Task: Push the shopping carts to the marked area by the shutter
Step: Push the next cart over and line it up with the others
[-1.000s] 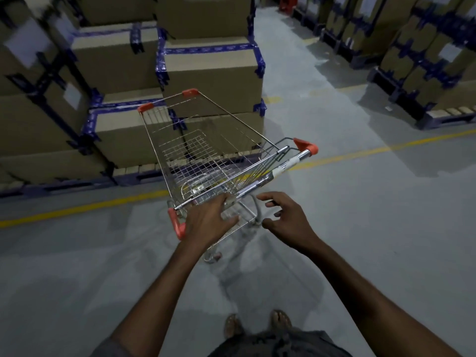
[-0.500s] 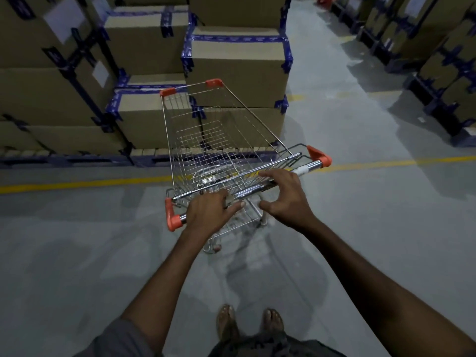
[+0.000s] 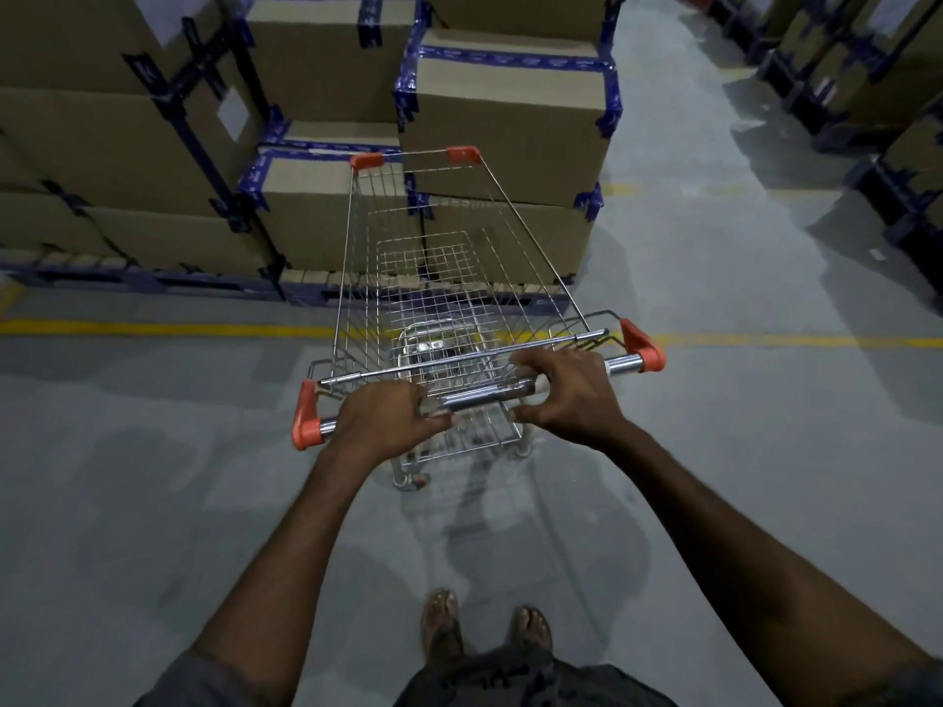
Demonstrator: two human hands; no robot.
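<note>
An empty wire shopping cart [image 3: 439, 278] with orange corner caps stands right in front of me on the grey floor. Its chrome handle bar [image 3: 485, 398] runs across the near side, tilted up to the right. My left hand [image 3: 385, 418] grips the bar near its left orange end. My right hand [image 3: 571, 392] holds the bar right of centre, fingers curled over the top and thumb below. The cart's front end points at a stack of boxes. No shutter or marked area is visible.
Stacked cardboard boxes [image 3: 505, 119] with blue tape sit on pallets [image 3: 153, 280] straight ahead and to the left. A yellow floor line [image 3: 153, 328] crosses under the cart. An aisle [image 3: 689, 170] runs ahead on the right, with more palletised boxes [image 3: 867, 68] along its far side.
My right hand reached in and closed on the handle bar; the left kept its hold. The cart has swung from angled left to nearly straight ahead.
</note>
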